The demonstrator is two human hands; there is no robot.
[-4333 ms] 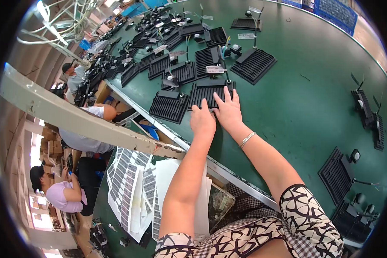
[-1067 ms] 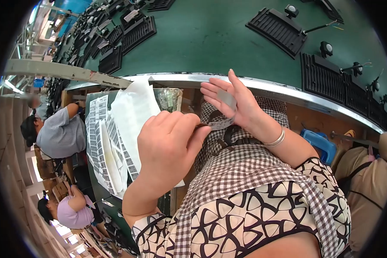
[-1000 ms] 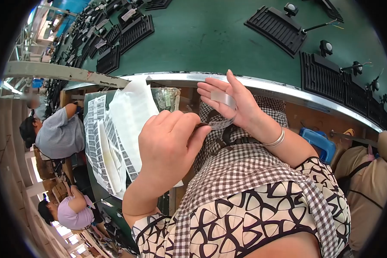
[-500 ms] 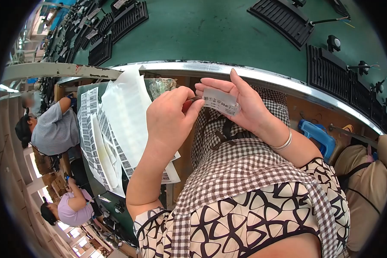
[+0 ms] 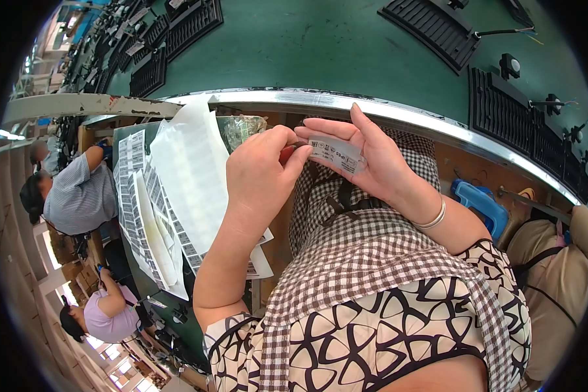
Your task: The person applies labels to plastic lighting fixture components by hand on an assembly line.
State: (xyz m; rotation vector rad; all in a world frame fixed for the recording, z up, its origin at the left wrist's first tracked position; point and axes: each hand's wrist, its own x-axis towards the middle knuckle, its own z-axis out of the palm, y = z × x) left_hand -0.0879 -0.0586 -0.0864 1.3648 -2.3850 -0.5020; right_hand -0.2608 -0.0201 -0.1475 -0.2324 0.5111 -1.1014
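My left hand (image 5: 260, 166) is closed in a pinch round a small object with a red part (image 5: 286, 154); its dark narrow end reaches the near edge of a label. This translucent label (image 5: 336, 154), printed with "IP65" and small symbols, lies across the palm and fingers of my right hand (image 5: 379, 160). That palm faces up, with the thumb raised away from the label. Sheets of printed labels (image 5: 134, 189) and a large whitish backing sheet (image 5: 191, 170) lie to the left of my left hand.
A green worktable (image 5: 307, 46) with a metal edge (image 5: 294, 97) spans the top. Black finned housings (image 5: 431, 29) with wires stand there. A pale metal bar (image 5: 78, 106) crosses at left. A blue plastic item (image 5: 482, 208) is at right. Co-workers (image 5: 81, 193) sit at left; another person (image 5: 549, 261) is at right.
The fingers of my left hand have shifted slightly up, and more of the red part shows. The label and my right hand have barely moved.
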